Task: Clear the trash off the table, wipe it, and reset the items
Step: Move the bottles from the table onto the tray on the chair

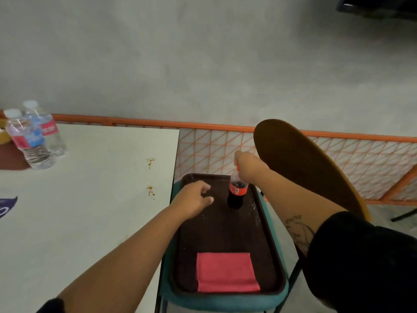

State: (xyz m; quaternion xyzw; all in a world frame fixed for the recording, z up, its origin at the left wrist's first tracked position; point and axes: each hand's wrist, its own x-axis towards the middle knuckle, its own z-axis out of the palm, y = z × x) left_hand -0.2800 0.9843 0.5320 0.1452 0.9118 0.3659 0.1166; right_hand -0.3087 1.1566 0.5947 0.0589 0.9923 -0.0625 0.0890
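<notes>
Two hands reach over a dark brown tray [225, 233] that lies on the teal seat of a chair [225, 302], just beside the right edge of the white table [90, 199]. The right hand [247, 168] is closed around the neck of a small cola bottle [237, 192]; the bottle stands about upright on the far part of the tray, directly under this hand, with dark drink in its lower half. The left hand [194, 198] is just to the left of the bottle, over the tray's left edge, with fingers loosely curled and nothing in them; it does not touch the bottle. On the near end of the tray lies a folded pink cloth [225, 272], well apart from both hands. On the table I see brown stains [150, 190] near its right edge, and two water bottles [29, 143] standing close together at the far left.
</notes>
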